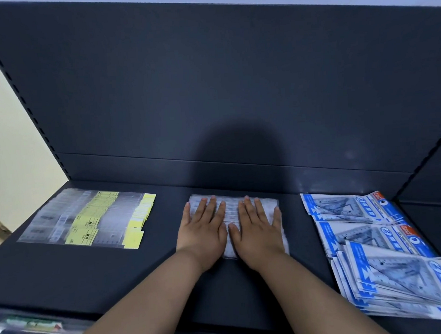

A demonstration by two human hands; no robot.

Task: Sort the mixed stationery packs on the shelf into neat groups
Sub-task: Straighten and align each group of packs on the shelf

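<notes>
The dark shelf (pixel 66 274) carries three groups of flat packs, set well apart from one another. On its left lie the yellow packs (pixel 88 218), clear sleeves with yellow cards, fanned in overlapping rows from back to front. In the middle the white packs (pixel 231 212) sit in one squared pile, and on the right the blue packs (pixel 368 237) overlap loosely, several tilted, from near the back to the front edge.
</notes>
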